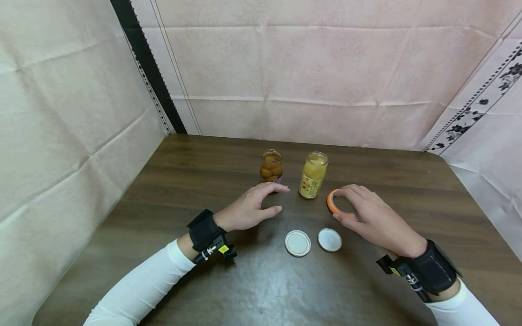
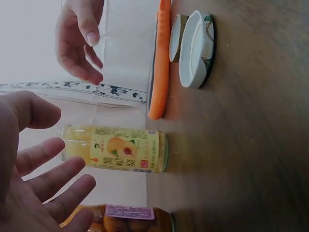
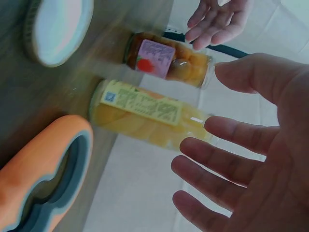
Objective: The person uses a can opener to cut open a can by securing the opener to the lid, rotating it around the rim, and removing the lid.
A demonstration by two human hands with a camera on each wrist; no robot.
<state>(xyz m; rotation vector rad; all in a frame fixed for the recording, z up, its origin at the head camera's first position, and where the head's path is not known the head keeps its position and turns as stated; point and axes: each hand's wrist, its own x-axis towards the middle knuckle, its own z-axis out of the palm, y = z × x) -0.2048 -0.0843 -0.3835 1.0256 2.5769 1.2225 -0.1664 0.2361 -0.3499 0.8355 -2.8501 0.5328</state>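
My left hand (image 1: 248, 209) is held with fingers extended, beside the open jar of brownish round fruit (image 1: 271, 165), whose lower part it overlaps in the head view. To the right stands an open jar of yellow peaches (image 1: 313, 175) with a yellow label. My right hand (image 1: 377, 222) hovers with loosely spread fingers over an orange jar opener (image 1: 331, 203), partly hiding it in the head view. In the right wrist view, the opener (image 3: 41, 157) lies on the table with its grey inner edge showing, apart from the fingers. Neither hand holds anything.
Two jar lids, one at the left (image 1: 297, 243) and one at the right (image 1: 329, 240), lie white side up in front of the jars. The brown wooden table (image 1: 195, 181) meets pale cloth hangings (image 1: 318, 81) at the back and sides.
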